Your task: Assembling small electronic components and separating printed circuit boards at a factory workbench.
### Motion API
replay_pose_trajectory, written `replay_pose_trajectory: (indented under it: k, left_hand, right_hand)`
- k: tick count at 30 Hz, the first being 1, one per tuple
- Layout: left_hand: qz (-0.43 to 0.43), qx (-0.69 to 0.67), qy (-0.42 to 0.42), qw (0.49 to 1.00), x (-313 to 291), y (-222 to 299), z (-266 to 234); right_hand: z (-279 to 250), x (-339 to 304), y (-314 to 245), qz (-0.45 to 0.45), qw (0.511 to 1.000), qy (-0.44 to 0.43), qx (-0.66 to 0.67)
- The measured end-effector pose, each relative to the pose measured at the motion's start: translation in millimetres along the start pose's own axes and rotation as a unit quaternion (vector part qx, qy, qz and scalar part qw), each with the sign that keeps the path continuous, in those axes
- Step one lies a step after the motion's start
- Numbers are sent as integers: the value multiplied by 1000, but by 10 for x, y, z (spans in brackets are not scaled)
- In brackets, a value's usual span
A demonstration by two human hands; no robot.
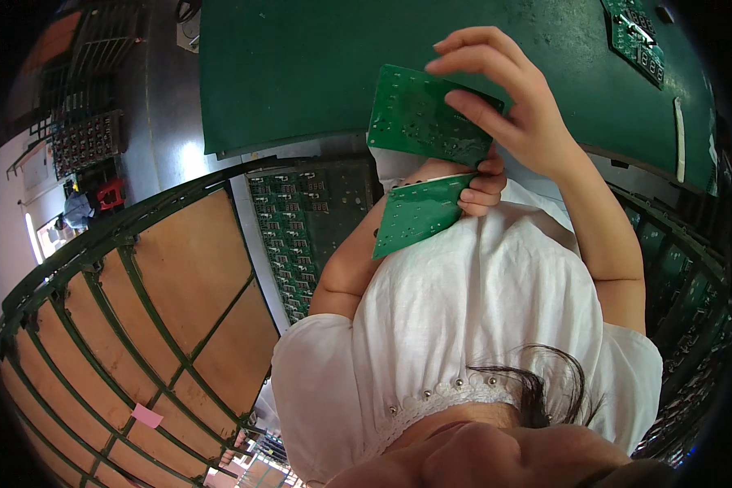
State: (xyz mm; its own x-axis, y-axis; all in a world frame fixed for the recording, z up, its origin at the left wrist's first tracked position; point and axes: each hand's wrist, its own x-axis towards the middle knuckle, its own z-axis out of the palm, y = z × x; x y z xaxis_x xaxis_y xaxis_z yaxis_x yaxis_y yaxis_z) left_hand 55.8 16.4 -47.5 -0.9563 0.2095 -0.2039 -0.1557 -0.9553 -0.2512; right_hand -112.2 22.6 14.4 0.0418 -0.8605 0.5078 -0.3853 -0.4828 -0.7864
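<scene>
Two green printed circuit boards are in front of my chest, at the near edge of the bench. The upper board [419, 114] shows its solder side, with small dots across it. Below it, the second board [423, 213] slants down to the left. My left arm passes behind the boards, and the fingers of my left hand [481, 193] curl round their right edges; its palm is hidden. Over the upper board's right end is my right hand [516, 102], fingers and thumb apart. Its thumb overlaps the board in view; I cannot tell if it touches.
A green bench top [301, 73] stretches ahead. At its far right lie a board with digit displays [638, 45] and a pale strip [680, 138]. A metal rack with brown panels [195, 276] stands left, beside rows of small boards [289, 236]. Another rack [667, 244] is right.
</scene>
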Motion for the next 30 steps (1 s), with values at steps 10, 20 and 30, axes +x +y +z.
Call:
replay_pose_trajectory:
  k: [10,20,30]
  left_hand:
    - [-19,-13,-28,999,67,-38,-76]
    - [44,63,8,997,12,-67,-172]
    - [-18,58,33,998,47,-70,-106]
  right_hand:
    - [115,383,-53,-206,958,-121,-161]
    - [45,436,-87,-201,938,-179,-219]
    - [90,327,0,-151,951,-155,-222]
